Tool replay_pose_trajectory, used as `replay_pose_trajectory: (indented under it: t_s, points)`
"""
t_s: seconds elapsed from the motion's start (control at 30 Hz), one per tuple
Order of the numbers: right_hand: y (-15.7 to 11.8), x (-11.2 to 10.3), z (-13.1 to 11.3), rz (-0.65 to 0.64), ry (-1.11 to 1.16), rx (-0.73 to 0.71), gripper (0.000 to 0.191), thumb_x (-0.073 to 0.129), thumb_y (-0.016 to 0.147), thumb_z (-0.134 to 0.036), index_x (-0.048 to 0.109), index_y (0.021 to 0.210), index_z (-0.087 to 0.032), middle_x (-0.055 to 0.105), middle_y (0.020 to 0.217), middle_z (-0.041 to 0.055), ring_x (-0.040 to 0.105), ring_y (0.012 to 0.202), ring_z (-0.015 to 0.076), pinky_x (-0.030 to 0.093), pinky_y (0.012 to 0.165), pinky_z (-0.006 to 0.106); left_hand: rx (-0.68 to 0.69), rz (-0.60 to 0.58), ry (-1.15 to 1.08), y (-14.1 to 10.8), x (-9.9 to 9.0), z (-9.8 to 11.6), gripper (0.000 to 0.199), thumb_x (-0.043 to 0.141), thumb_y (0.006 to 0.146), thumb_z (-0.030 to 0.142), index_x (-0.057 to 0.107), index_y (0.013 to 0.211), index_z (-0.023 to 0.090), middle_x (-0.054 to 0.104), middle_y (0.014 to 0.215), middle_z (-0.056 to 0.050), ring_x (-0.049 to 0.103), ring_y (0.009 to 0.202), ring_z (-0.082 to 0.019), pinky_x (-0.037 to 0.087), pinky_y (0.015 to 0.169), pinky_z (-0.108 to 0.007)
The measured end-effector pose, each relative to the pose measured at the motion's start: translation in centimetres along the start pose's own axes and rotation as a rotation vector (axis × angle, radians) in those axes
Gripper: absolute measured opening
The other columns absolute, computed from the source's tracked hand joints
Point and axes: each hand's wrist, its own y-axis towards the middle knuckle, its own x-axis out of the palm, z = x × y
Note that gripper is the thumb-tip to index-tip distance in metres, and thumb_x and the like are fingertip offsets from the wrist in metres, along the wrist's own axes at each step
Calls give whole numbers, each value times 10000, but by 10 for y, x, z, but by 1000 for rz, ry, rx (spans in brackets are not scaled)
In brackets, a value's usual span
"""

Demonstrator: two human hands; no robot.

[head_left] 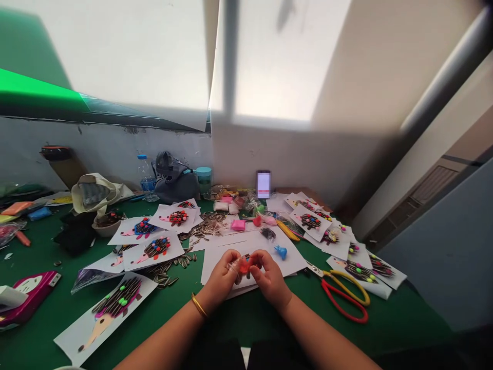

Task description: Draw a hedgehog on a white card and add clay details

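Note:
Close together over the stack of white paper (215, 261), my left hand (224, 273) and my right hand (269, 280) both pinch a small lump of red modelling clay (244, 266). Clear plastic wrap (234, 265) shows at the left fingers. A gold bangle circles my left wrist. Just beyond the fingers are a blue clay lump (280, 252), a dark clay piece in plastic (268, 234) and a pink clay block (238, 225). Part of the red lump is hidden by my fingers.
Hedgehog pictures (156, 247) made with seeds and clay lie on both sides. Sunflower seeds (210, 224) are heaped at left centre. Scissors (344, 295) with red and yellow handles lie right. A phone (264, 184) leans on the wall; a water bottle (147, 180) stands back left.

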Motion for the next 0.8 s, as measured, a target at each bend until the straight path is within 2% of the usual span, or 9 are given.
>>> replay_pose_trajectory:
  t_s: [0.13, 0.3, 0.43, 0.63, 0.73, 0.8]
  points:
    - [2, -1, 0, -2, -14, -10, 234, 617, 880, -442, 568, 872, -213, 610, 795, 8, 535, 722, 153, 443, 684, 284, 45, 3, 96, -2, 0, -2, 314, 545, 892, 497, 464, 838, 199, 555, 685, 29, 520, 593, -113, 443, 597, -260]
    - [4, -2, -5, -67, -13, -97, 158, 560, 930, -352, 589, 853, -218, 603, 823, 21, 551, 791, 169, 451, 744, 311, 96, 20, 118, -3, -2, -1, 278, 544, 899, 461, 455, 845, 204, 558, 703, 22, 534, 638, -130, 448, 637, -280]
    - [4, -2, -7, 2, -49, -161, 119, 542, 935, -278, 590, 846, -215, 587, 918, 50, 570, 887, 190, 476, 809, 350, 136, -2, 123, -3, -1, -3, 254, 578, 889, 407, 431, 827, 211, 565, 738, 14, 527, 679, -132, 436, 665, -276]
    - [-1, -3, -8, 94, -151, -255, 63, 535, 922, -197, 586, 891, -217, 579, 950, 59, 570, 913, 199, 488, 822, 378, 165, 132, 289, -3, 0, -11, 267, 590, 864, 369, 407, 745, 215, 478, 721, 32, 472, 646, -126, 399, 620, -261]
    - [-1, -3, -7, 108, -179, -267, 70, 526, 926, -196, 581, 886, -213, 565, 924, 53, 561, 883, 193, 488, 796, 371, 167, 167, 362, -3, 2, -9, 169, 600, 842, 342, 500, 866, 208, 509, 758, 19, 501, 701, -147, 424, 665, -282]
    - [-1, -2, -6, 123, -185, -265, 75, 521, 932, -208, 570, 876, -212, 552, 901, 47, 551, 863, 190, 482, 776, 365, 160, 151, 365, -4, 3, -5, 212, 600, 839, 335, 543, 998, 207, 540, 798, 7, 530, 745, -159, 443, 701, -298]
